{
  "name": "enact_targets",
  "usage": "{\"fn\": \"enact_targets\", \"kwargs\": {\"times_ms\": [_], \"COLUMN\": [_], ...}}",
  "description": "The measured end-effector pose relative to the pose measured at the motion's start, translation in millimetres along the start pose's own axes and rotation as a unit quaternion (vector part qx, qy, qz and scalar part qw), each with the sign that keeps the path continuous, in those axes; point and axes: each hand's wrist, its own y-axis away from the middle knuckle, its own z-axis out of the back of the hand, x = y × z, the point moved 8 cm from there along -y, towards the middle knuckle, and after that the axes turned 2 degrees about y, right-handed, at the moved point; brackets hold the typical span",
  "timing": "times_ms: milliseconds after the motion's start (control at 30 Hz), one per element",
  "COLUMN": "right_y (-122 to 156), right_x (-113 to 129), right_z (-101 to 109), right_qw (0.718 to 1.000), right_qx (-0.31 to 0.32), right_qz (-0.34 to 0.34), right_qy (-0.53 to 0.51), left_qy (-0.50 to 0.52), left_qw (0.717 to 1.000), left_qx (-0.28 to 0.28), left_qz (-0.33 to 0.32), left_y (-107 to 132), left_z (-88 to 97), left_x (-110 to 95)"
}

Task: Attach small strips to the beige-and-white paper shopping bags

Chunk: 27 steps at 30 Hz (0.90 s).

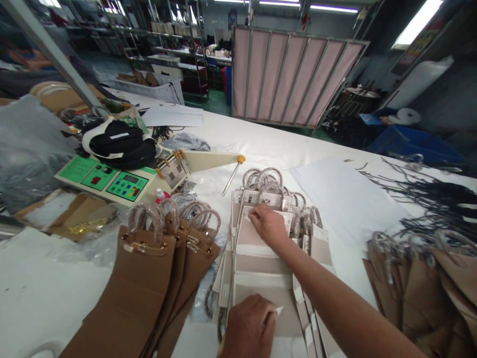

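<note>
White table (298, 149) under tube lights, pink folding screen (290, 79) behind.

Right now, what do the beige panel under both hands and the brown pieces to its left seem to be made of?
Beige panel: looks like matte faux leather or coated board; flat, stiff, crisp edges under the right hand and left hand. Brown pieces: similar stiff matte sheet with shiny gold-toned metal clasps. Handles appear wrapped in clear film.

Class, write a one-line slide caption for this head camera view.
Both hands, left hand and right hand, press on a stack of beige flat bags beside brown flat bags on a white table.
</note>
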Motion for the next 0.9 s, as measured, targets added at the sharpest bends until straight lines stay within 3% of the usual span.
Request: {"fn": "enact_targets", "kwargs": {"times_ms": [167, 333, 400, 500, 600, 733, 800, 900], "right_y": [-1.4, -6.0, 9.2, 65.1, 150.0, 253.5, 277.2, 277.3], "right_x": [-11.2, -20.6, -14.1, -17.5, -67.7, -178.1, -223.8, -270.9], "right_z": [-5.8, 13.3, 24.6, 41.0, 53.4, 59.3, 53.0, 39.5], "right_qw": [0.997, 0.973, 0.963, 0.956, 0.946, 0.907, 0.898, 0.887], "right_qx": [-0.046, -0.111, -0.118, -0.124, -0.152, -0.158, -0.102, -0.041], "right_qz": [-0.051, -0.148, -0.133, -0.112, -0.188, -0.362, -0.414, -0.45], "right_qy": [-0.017, -0.139, -0.201, -0.242, -0.214, -0.147, -0.106, -0.092], "left_qy": [0.003, 0.036, 0.074, 0.139, 0.21, 0.297, 0.335, 0.386], "left_qw": [1.0, 0.998, 0.995, 0.986, 0.967, 0.936, 0.922, 0.9], "left_qx": [0.014, 0.034, 0.022, 0.014, 0.044, 0.066, 0.061, 0.058], "left_qz": [0.011, 0.038, 0.057, 0.093, 0.14, 0.176, 0.183, 0.192], "left_y": [-0.3, -2.7, -4.5, -5.7, -3.7, 0.9, 4.7, 15.2], "left_z": [0.1, 1.4, 7.1, 15.5, 15.8, 10.6, 4.9, -8.7], "left_x": [1.0, -1.9, -2.9, -2.2, -2.9, -19.5, -31.0, -39.3]}}
